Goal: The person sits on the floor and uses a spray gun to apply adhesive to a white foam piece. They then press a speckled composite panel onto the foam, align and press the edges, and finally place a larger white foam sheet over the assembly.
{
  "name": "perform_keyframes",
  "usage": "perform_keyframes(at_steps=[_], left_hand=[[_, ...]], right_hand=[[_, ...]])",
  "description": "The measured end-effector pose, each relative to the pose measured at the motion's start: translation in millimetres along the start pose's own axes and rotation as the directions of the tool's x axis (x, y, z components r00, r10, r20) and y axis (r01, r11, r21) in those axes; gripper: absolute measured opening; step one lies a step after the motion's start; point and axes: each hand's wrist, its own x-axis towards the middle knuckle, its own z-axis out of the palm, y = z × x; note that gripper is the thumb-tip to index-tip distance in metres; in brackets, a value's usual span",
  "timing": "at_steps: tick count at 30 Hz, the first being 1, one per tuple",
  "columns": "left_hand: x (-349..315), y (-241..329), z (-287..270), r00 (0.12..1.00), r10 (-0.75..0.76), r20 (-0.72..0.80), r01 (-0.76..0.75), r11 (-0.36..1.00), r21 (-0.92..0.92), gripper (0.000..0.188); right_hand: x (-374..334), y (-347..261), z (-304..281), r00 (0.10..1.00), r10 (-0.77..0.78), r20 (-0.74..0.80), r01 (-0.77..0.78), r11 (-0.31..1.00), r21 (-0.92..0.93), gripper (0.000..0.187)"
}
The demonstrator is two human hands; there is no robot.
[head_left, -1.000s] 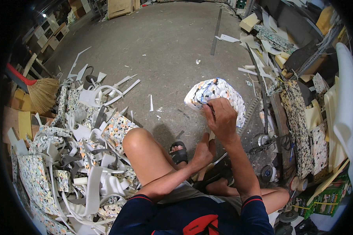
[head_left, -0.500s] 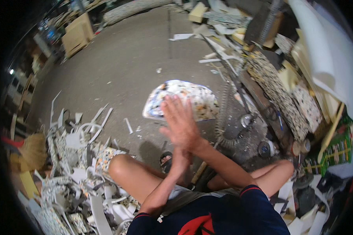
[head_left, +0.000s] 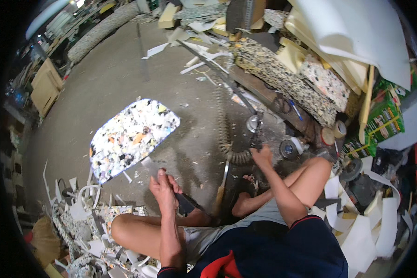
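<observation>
A speckled multicolour foam piece (head_left: 134,136) with a blue-edged rounded outline is at my front left. My left hand (head_left: 164,190) is close to its near edge, thumb up and fingers curled. A blurred pale strip (head_left: 148,164) runs from the foam's edge to the thumb; whether it belongs to the foam I cannot tell. My right hand (head_left: 262,156) is closed round the dark handle end of what looks like a spray gun with a round silver cup (head_left: 253,124). A grey coiled hose (head_left: 223,123) curves beside it.
A wooden-handled knife (head_left: 221,190) lies between my legs. Foam and white offcuts (head_left: 85,217) heap at my left. On the right are a tape roll (head_left: 339,129), a blue pen (head_left: 296,111), a long speckled foam block (head_left: 287,78) and green bags (head_left: 385,118).
My hands were together on the foam piece and have parted. The foam has shifted left and turned. My right hand has gone right to the spray gun. The view has swung right.
</observation>
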Motion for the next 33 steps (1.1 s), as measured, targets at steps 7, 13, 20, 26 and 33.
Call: perform_keyframes(at_steps=[7,13,20,26,33], left_hand=[[8,9,9,1.0,-0.018,0.011,0.019,0.992,-0.128,0.022],[11,11,14,0.999,0.012,0.041,-0.006,0.988,-0.157,0.021],[17,17,9,1.0,0.018,0.014,-0.016,0.987,-0.16,0.019],[19,20,14,0.999,0.002,0.032,0.004,0.983,-0.182,0.019],[15,14,16,0.999,0.04,-0.025,-0.044,0.986,-0.163,0.02]], right_hand=[[67,-2,30,0.997,0.017,-0.069,-0.001,0.972,0.234,0.089],[116,42,64,0.97,-0.071,-0.23,0.088,0.994,0.061,0.073],[63,-19,12,0.988,-0.155,0.025,0.137,0.928,0.347,0.054],[-70,-178,-112,0.88,-0.441,0.177,0.248,0.744,0.62,0.031],[-100,-232,-129,0.796,-0.538,0.276,0.211,0.674,0.708,0.039]])
